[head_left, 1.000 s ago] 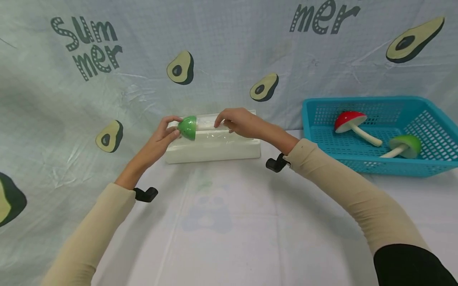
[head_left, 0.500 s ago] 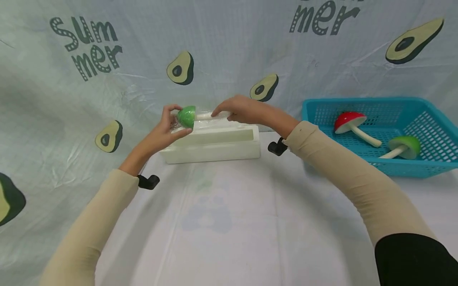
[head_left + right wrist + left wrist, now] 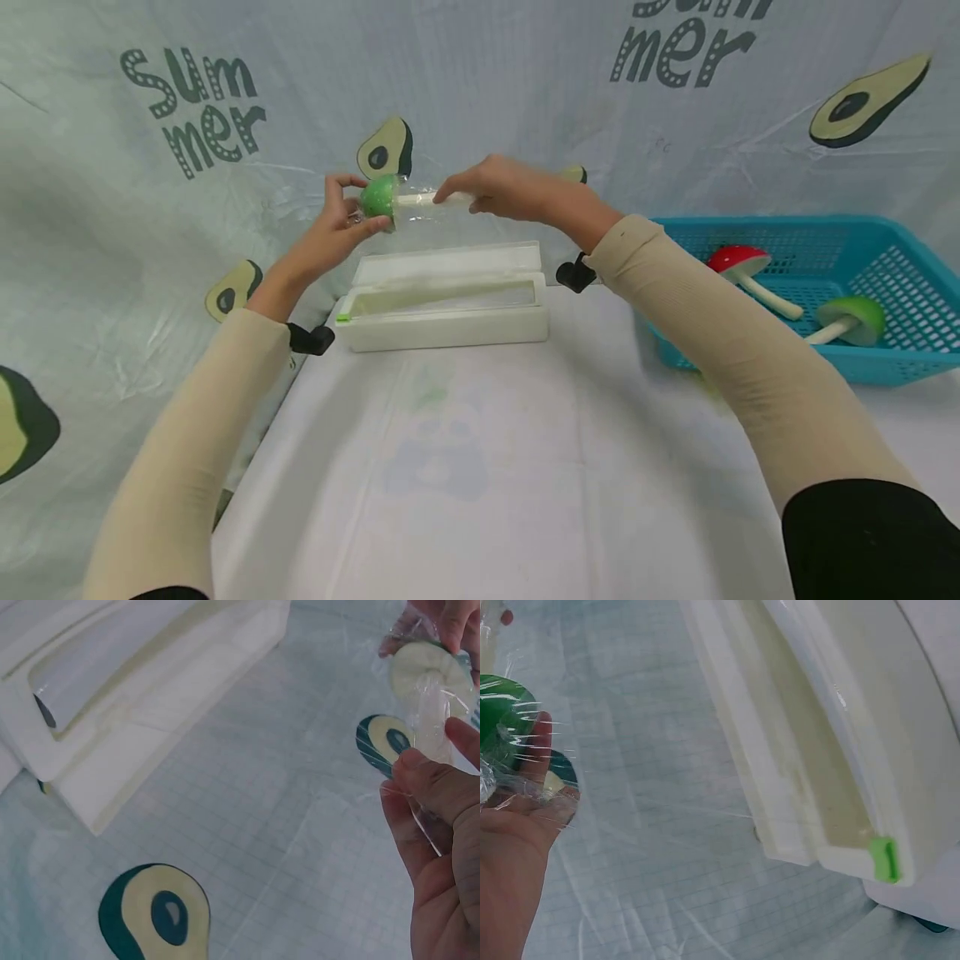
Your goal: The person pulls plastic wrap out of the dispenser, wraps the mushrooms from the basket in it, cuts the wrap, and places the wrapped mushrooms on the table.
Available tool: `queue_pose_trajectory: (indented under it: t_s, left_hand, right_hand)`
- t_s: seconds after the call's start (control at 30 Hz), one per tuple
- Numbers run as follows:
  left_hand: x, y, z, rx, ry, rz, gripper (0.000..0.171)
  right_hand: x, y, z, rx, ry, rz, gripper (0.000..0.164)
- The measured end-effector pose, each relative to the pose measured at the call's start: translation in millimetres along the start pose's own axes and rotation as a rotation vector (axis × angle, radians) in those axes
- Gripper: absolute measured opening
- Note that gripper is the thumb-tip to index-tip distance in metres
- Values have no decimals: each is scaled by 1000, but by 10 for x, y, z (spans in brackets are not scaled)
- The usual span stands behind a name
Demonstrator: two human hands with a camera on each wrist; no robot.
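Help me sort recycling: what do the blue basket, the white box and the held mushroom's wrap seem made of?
Blue basket: probably moulded plastic, matte, from its regular lattice.
White box: likely hard plastic, satin, from smooth, straight walls.
Wrap: seemingly plastic film, glossy, from transparent, shiny creases.

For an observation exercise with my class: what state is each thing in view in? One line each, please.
Held mushroom: held up, wrapped in clear film
Left hand: gripping the cap
Right hand: holding the stem
White box: open
Lid: tipped back
Roll: inside the box
Blue basket: uncovered
Red-capped mushroom: lying in the basket
Green-capped mushroom: lying in the basket
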State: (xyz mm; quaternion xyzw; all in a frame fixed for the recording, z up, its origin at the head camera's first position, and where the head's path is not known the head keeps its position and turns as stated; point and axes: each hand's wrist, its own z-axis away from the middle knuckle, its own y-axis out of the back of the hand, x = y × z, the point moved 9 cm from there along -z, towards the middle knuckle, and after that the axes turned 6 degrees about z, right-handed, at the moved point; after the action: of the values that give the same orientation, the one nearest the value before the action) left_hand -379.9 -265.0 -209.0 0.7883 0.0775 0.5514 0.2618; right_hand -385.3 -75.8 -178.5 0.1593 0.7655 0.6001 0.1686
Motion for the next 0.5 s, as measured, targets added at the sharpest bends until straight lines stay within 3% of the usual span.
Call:
queue_pose_trajectory:
  t_s: [0.23, 0.5]
  left_hand:
    - [304, 205, -114, 37, -21, 90, 54]
    - [582, 394, -156, 76, -36, 50, 59]
  right_hand:
    - [34, 318, -48, 56, -48, 38, 45]
    - [-29, 556, -84, 81, -54, 72, 46]
